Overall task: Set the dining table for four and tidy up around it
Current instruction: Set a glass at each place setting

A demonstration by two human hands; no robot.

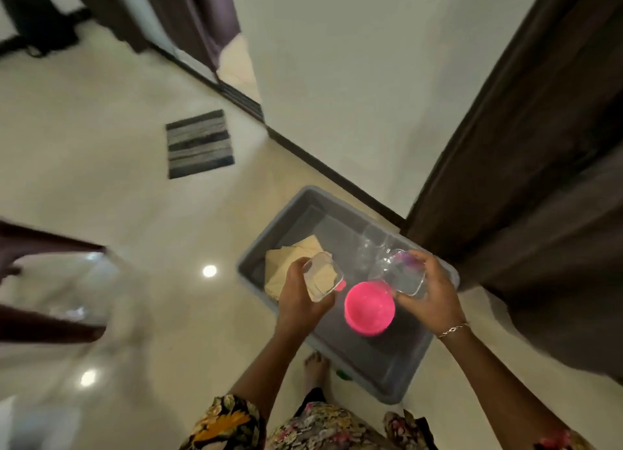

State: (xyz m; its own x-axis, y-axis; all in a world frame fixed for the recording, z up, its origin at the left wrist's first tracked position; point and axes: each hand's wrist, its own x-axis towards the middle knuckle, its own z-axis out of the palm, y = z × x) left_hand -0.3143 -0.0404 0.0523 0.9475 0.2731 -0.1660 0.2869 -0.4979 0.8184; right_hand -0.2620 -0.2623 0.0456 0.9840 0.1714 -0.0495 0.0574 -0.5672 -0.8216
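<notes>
Glass [323, 274] clasped in left grip [300, 294], second glass [408, 276] in right grip [435, 291]; keep them apart, clear of bin [266, 234] below.

Floral-print dress [317, 426]; thin chain bracelet [453, 330], right wrist; bare foot [315, 368].

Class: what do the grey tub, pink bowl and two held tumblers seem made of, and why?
Grey tub: probably matt plastic, rounded moulded rim. Pink bowl: probably plastic, vivid even colour. Left tumbler and right tumbler: see-through, glass or clear plastic; undecidable.
</notes>
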